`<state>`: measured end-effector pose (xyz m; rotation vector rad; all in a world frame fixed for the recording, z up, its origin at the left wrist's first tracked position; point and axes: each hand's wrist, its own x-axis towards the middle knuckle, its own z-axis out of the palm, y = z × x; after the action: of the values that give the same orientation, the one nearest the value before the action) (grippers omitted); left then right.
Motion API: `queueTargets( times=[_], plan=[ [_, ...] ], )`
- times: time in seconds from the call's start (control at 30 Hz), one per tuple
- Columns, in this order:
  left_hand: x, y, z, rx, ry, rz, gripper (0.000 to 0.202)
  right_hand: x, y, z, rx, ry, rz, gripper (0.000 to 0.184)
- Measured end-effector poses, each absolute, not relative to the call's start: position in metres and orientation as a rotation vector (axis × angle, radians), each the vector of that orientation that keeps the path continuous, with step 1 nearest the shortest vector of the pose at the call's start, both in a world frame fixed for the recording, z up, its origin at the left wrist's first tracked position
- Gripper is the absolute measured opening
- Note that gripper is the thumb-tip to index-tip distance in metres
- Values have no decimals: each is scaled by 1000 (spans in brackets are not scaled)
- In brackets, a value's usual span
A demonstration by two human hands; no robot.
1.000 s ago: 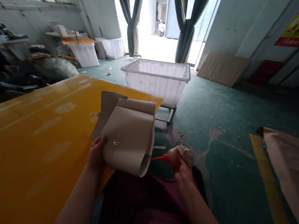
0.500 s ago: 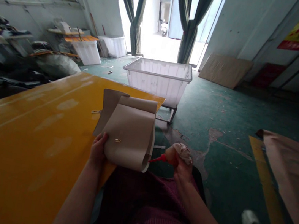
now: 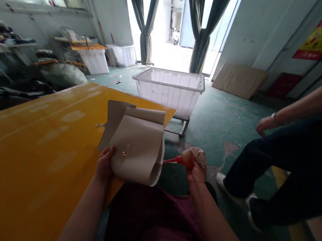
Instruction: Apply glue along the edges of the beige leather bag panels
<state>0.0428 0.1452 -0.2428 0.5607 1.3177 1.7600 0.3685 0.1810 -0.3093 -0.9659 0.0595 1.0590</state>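
A beige bag piece (image 3: 140, 142), looking like leather, with a flap and a small gold-coloured metal fitting, lies over the right edge of the yellow table (image 3: 32, 160). My left hand (image 3: 106, 162) grips its lower left edge, thumb on top. On the right, my right hand (image 3: 197, 173) is wrapped round a glue bottle (image 3: 187, 158) with a red nozzle and a crumpled cloth or paper about its body. The nozzle's tip is at the open right side of the bag piece; whether it touches cannot be made out.
A white plastic bin (image 3: 167, 92) on a metal frame stands beyond the table. To my right, a person in dark trousers (image 3: 291, 160) is close by on the green floor. A brown board (image 3: 239, 81) leans on the far wall.
A person has stepped into view on the right. My right hand has moved the bottle's nozzle slightly upward along the side of the bag piece. My left hand keeps its hold.
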Motion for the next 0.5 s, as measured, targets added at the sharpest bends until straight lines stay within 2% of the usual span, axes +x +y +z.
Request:
queueTargets(
  times=[0.33, 0.5],
  plan=[
    [40, 145, -244, 570, 1303, 1719, 75, 363, 201, -326, -1006, 93, 1067, 38],
    [41, 144, -242, 570, 1297, 1711, 73, 363, 225, -329, -1004, 71, 1044, 39]
  ],
)
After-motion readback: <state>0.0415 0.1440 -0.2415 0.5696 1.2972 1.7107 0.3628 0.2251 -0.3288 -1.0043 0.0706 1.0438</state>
